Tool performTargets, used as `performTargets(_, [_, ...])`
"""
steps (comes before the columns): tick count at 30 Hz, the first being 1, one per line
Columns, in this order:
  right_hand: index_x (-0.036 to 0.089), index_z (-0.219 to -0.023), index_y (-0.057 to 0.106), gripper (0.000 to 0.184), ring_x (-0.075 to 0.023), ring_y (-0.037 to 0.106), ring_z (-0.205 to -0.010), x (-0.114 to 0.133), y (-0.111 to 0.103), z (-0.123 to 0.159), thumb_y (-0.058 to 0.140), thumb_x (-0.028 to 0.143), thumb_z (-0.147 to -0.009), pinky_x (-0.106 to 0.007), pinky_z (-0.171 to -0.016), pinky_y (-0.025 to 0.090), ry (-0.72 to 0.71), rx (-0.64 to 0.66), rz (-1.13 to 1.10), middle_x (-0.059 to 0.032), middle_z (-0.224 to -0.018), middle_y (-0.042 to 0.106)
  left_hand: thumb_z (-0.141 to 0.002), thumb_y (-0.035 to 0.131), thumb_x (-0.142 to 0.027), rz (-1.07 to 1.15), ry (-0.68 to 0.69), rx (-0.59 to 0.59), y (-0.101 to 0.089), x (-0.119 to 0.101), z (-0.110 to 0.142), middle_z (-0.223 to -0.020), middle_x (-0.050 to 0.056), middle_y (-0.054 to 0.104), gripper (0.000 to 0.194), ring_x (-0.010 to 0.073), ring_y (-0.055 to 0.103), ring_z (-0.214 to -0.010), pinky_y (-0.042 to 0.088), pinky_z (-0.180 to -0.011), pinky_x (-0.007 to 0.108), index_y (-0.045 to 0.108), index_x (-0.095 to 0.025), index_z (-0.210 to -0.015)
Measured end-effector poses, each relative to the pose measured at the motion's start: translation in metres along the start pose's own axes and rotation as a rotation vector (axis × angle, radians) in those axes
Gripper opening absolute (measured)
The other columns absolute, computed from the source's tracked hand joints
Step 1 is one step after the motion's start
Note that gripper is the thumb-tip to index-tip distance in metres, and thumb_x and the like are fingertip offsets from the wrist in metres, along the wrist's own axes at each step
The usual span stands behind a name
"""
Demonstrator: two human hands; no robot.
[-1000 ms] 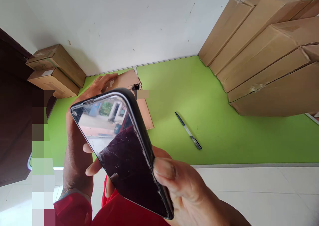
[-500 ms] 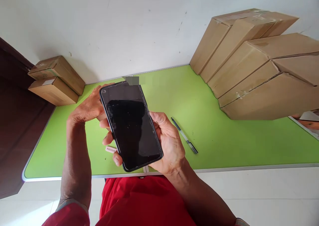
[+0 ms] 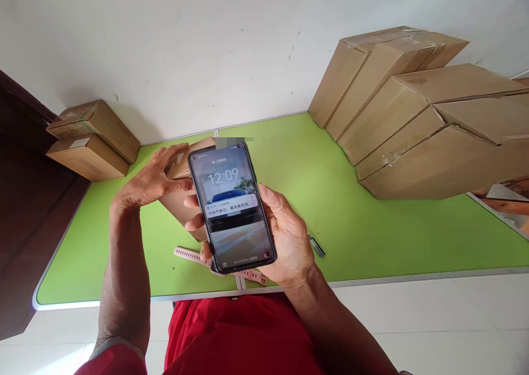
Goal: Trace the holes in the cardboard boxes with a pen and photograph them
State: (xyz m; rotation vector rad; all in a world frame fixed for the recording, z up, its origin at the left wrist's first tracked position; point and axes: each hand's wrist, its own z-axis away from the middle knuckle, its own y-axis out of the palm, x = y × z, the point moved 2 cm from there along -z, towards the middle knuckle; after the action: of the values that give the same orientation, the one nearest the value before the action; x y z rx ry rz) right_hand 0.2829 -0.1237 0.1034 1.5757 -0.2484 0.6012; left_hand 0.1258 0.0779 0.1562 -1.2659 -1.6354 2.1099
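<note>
A dark-framed smartphone [image 3: 233,234] lies face up in my right hand [image 3: 289,237], the thumb along its right edge and the fingertips curled around its left. Its lit screen reads 12:09 above a notification. My left hand [image 3: 151,179] grips the top of a small cardboard box [image 3: 177,212], with fingers and thumb spread over it; the phone covers the box's right part. Below the phone, a pink watch strap [image 3: 192,255] lies on the green table [image 3: 289,154], its middle hidden by the phone. Right of my right hand, one end of a pen [image 3: 317,246] shows.
Two cardboard boxes [image 3: 88,157] are stacked at the table's left back corner. Several larger cardboard boxes [image 3: 397,138] stand on the right side against the white wall [image 3: 185,49]. The table's front edge is close to my red shirt [image 3: 243,336].
The phone's screen was dark and is now lit. My right hand has moved the phone slightly right, uncovering more of the box and strap and covering most of the pen.
</note>
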Motion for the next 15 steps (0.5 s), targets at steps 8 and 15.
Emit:
performTargets(8, [0.020, -0.121, 0.077, 0.048, -0.0280, 0.086, -0.092, 0.005, -0.064, 0.039, 0.072, 0.063, -0.100, -0.039, -0.085, 0.067, -0.189, -0.523, 0.191, -0.0132, -0.109, 0.088, -0.071, 0.089, -0.076, 0.059, -0.115, 0.001, 0.002, 0.001, -0.002, -0.167, 0.009, 0.054, 0.107, 0.0455, 0.051, -0.155, 0.047, -0.127, 0.061, 0.056, -0.038, -0.165])
performTargets(15, [0.024, -0.085, 0.063, 0.057, -0.0219, 0.064, -0.063, -0.014, -0.133, 0.034, 0.070, 0.080, -0.084, -0.037, -0.065, 0.054, -0.130, -0.789, 0.747, -0.0028, -0.072, 0.068, -0.069, 0.087, -0.079, 0.007, -0.109, 0.003, 0.004, -0.006, -0.004, -0.162, 0.010, 0.057, 0.110, 0.0473, 0.050, -0.155, 0.045, -0.128, 0.063, 0.056, -0.035, -0.165])
